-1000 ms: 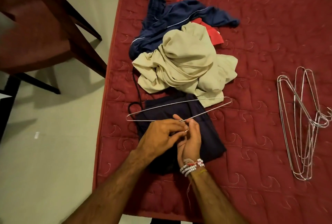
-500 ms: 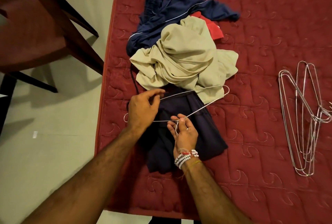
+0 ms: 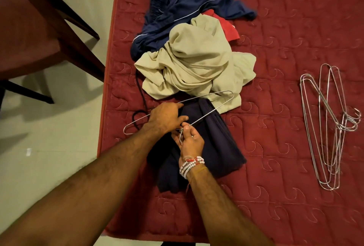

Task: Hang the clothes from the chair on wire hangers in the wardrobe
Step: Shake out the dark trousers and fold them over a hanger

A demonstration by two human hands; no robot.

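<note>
A folded dark navy garment (image 3: 212, 147) lies on the red mattress (image 3: 285, 147) right in front of me. A wire hanger (image 3: 208, 97) lies across its upper part. My right hand (image 3: 190, 140) pinches the hanger at its hook and neck. My left hand (image 3: 167, 117) grips the hanger's bottom wire where it crosses the garment, fingers curled over the cloth. Behind them sits a heap of clothes: a beige garment (image 3: 197, 64), a navy one with white piping (image 3: 183, 15) and a red one (image 3: 228, 29).
Several spare wire hangers (image 3: 331, 125) lie in a pile on the mattress at the right. A dark wooden chair (image 3: 29, 34) stands on the pale floor at the left. A dark cord (image 3: 140, 96) trails from the clothes near the mattress's left edge.
My left hand left the hook, went up to the hanger's bottom wire, and now sits lower and further right on it. The hanger's far end has tilted up toward the beige garment.
</note>
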